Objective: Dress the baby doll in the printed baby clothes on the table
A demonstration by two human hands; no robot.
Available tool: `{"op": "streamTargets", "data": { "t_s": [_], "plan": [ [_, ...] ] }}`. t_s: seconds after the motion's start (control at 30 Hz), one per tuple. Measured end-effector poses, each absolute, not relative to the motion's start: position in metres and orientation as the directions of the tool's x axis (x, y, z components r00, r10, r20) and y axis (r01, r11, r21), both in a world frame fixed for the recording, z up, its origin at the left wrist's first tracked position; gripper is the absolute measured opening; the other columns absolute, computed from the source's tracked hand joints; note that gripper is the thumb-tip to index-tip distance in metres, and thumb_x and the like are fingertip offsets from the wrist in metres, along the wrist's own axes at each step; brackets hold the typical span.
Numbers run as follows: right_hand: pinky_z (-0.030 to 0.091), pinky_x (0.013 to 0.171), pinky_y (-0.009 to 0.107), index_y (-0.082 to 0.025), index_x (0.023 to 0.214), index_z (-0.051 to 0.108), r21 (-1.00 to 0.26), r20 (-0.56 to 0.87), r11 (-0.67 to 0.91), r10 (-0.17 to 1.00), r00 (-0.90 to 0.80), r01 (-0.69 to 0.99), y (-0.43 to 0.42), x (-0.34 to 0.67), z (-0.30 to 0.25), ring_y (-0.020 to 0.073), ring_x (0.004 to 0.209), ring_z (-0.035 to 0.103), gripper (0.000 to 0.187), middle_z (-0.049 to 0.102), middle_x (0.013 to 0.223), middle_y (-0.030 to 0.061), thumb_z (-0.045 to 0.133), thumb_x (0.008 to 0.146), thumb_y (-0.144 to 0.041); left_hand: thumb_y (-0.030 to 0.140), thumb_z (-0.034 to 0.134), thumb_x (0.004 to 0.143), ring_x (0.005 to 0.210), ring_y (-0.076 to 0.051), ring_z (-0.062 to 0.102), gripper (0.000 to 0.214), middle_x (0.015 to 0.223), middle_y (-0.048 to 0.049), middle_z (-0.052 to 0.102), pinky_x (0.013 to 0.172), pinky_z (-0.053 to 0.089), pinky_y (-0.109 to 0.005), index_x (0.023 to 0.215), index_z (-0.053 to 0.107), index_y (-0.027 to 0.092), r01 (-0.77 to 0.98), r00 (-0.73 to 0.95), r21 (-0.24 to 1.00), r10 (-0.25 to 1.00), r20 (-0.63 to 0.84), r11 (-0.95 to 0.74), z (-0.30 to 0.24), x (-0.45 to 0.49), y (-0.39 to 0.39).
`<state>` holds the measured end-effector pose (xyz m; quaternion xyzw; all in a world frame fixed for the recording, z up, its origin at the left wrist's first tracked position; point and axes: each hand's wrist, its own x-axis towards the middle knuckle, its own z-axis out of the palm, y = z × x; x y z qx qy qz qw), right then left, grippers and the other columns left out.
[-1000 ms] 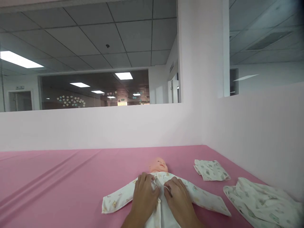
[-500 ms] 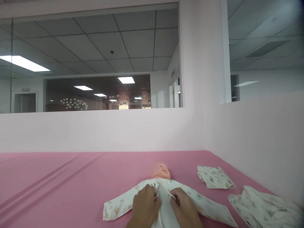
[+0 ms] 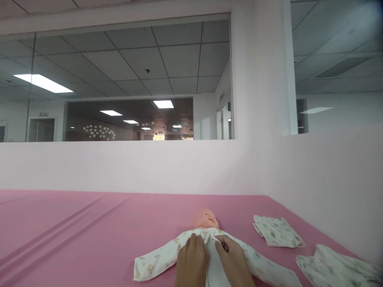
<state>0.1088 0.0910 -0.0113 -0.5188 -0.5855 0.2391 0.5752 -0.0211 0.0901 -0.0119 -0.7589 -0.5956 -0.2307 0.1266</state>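
A baby doll [image 3: 207, 219] lies on its back on the pink surface, its head pointing away from me. It wears a white printed baby top [image 3: 158, 258] whose long sleeves spread out to both sides. My left hand [image 3: 193, 259] is closed on the left front edge of the top, below the doll's neck; its fingertips are partly hidden. With thumb and fingers pinched, my right hand [image 3: 231, 255] grips the other front edge. Between the hands a plain white strip of cloth shows. The doll's body is covered.
A folded printed cloth [image 3: 279, 232] lies to the right of the doll. Nearer, a looser printed cloth [image 3: 338, 267] lies at the right edge. The pink sheet [image 3: 74, 231] has creases on the left. White walls [image 3: 134, 167] with windows stand behind and to the right.
My left hand has moved up towards the collar and turned more upright. My right hand keeps its pinch on the front edge. The whole view has shifted slightly.
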Motion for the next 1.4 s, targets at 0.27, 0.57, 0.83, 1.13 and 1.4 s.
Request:
{"op": "streamTargets", "data": {
  "t_s": [0.27,0.57,0.83,1.13,1.4],
  "plan": [
    [0.051,0.077,0.032,-0.019,0.081,0.068,-0.845,0.472,0.396,0.868,0.154,0.359,0.093,0.099,-0.013,0.0241,0.082,0.066,0.029,0.072,0.084,0.0072,0.046,0.080,-0.038,0.004,0.041,0.088,0.085,-0.019,0.062,0.029,0.094,-0.0045,0.064,0.072,0.043,-0.028,0.100,0.060,0.022,0.938,0.288,-0.035,0.715,0.637,-0.346,-0.031,-0.026,0.097],
    [0.051,0.080,0.032,-0.020,0.082,0.068,-0.792,0.518,0.399,0.840,0.163,0.462,0.088,0.093,-0.026,0.0227,0.086,0.067,0.030,0.073,0.089,0.0077,0.042,0.081,-0.036,0.003,0.040,0.087,0.083,-0.019,0.061,0.029,0.097,-0.0043,0.065,0.073,0.040,-0.030,0.097,0.060,0.021,0.939,0.211,0.093,0.765,0.608,-0.332,-0.031,-0.021,0.094],
    [0.051,0.083,0.031,-0.022,0.080,0.068,-0.725,0.584,0.406,0.790,0.184,0.557,0.084,0.092,-0.033,0.0225,0.089,0.067,0.030,0.073,0.093,0.0085,0.042,0.083,-0.037,0.012,0.035,0.091,0.092,-0.021,0.060,0.026,0.095,-0.0068,0.066,0.077,0.040,-0.031,0.091,0.060,0.021,0.834,0.194,0.348,0.819,0.540,-0.428,-0.018,-0.025,0.086],
    [0.050,0.097,0.037,-0.020,0.101,0.074,-0.624,0.651,0.432,0.749,0.127,0.652,0.077,0.091,-0.051,0.0251,0.109,0.064,0.039,0.070,0.115,0.0086,0.039,0.085,-0.027,0.020,0.038,0.091,0.090,-0.020,0.058,0.022,0.092,-0.0060,0.065,0.081,0.040,-0.032,0.083,0.058,0.019,0.701,0.170,0.552,0.858,0.485,-0.451,-0.003,-0.025,0.076],
    [0.044,0.105,0.034,-0.018,0.116,0.069,-0.695,0.592,0.415,0.794,0.140,0.588,0.066,0.092,-0.042,0.0219,0.119,0.058,0.043,0.064,0.126,0.0076,0.037,0.089,-0.028,0.017,0.036,0.090,0.084,-0.020,0.056,0.028,0.087,-0.0055,0.064,0.075,0.039,-0.032,0.075,0.059,0.019,0.704,0.230,0.488,0.816,0.531,-0.516,-0.002,-0.024,0.072]
  ]
}}
